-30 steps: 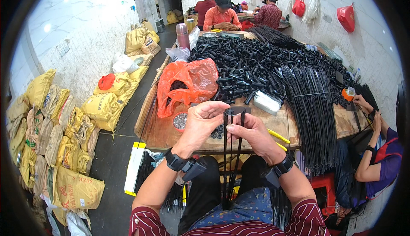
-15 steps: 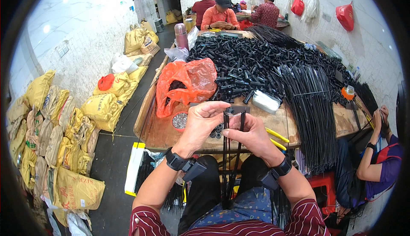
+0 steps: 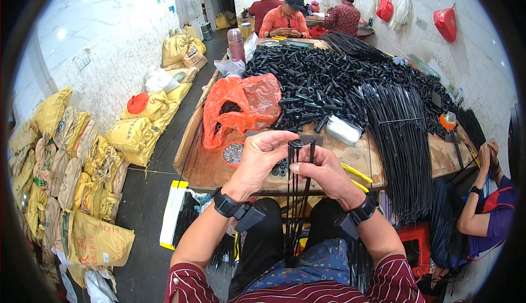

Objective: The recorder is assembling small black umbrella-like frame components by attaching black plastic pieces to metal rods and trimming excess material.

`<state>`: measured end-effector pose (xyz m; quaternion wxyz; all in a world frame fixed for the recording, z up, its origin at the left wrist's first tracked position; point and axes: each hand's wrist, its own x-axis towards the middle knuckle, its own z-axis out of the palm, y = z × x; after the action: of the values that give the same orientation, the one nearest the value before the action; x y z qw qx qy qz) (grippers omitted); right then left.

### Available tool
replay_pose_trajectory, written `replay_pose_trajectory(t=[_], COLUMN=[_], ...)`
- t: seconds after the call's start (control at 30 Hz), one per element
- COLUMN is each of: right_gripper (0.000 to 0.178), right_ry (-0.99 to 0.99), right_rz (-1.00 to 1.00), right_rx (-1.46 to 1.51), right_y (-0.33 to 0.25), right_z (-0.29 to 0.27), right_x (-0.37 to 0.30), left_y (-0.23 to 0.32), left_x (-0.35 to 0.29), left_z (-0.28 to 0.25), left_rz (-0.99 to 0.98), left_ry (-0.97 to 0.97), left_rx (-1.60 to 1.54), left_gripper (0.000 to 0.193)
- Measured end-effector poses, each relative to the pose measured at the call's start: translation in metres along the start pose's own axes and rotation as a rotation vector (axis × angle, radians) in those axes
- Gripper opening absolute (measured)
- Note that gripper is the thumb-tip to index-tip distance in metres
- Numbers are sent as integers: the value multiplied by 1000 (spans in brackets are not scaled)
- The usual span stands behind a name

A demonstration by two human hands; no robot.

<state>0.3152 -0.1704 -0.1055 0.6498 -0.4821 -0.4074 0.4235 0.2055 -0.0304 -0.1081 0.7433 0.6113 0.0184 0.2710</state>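
My left hand [image 3: 264,154] is closed at the top of a bundle of thin black rods [image 3: 293,193], its thumb and fingers pinching at a small round black piece [image 3: 295,144] there. Right beside it, my right hand [image 3: 323,172] has its fingers closed around another black rod [image 3: 312,157] in the bundle. The rods hang down between my knees in front of the table edge. What exactly lies between the fingertips is partly hidden. A round dish of small silvery bits [image 3: 233,154] stands next to my left hand, and small black rings [image 3: 280,167] lie behind the rods.
A large heap of black tubular parts [image 3: 312,72] covers the back of the wooden table [image 3: 378,163]. Long black rods [image 3: 397,149] overhang its right front edge. Yellow-handled pliers [image 3: 356,177] lie by my right hand. A red plastic bag [image 3: 241,108] sits left. Co-workers sit behind and right.
My hands stay together at the rod tops, the fingers shifting only slightly. The round black piece now shows above the left rods, and the gap between the rod tops looks narrower.
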Motion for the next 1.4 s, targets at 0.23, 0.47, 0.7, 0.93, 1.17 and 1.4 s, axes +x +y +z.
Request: replay_pose_trajectory(t=[0.23, 0.47, 0.7, 0.93, 1.17, 1.4], right_gripper=[5, 6, 6, 13, 15, 12], right_ry=[16, 34, 7, -34, -19, -8], right_rz=[-20, -5, -32, -21, -94, -55], right_rx=[5, 12, -47, -35, -179, -168], right_y=[1, 1, 1, -4, -9, -10], right_z=[1, 1, -3, -6, -7, -9], right_x=[0, -1, 0, -3, -6, -5], left_y=[12, 11, 8, 2, 1, -1], left_x=[-6, -7, -6, -3, -4, -2], left_z=[5, 6, 5, 2, -1, 2], left_rz=[-60, -88, -62, -103, -118, -159], left_ry=[-28, 2, -41, -19, -41, -48], left_rx=[-159, -158, -161, -318, -380, -444], left_gripper=[22, 24, 24, 26, 28, 29])
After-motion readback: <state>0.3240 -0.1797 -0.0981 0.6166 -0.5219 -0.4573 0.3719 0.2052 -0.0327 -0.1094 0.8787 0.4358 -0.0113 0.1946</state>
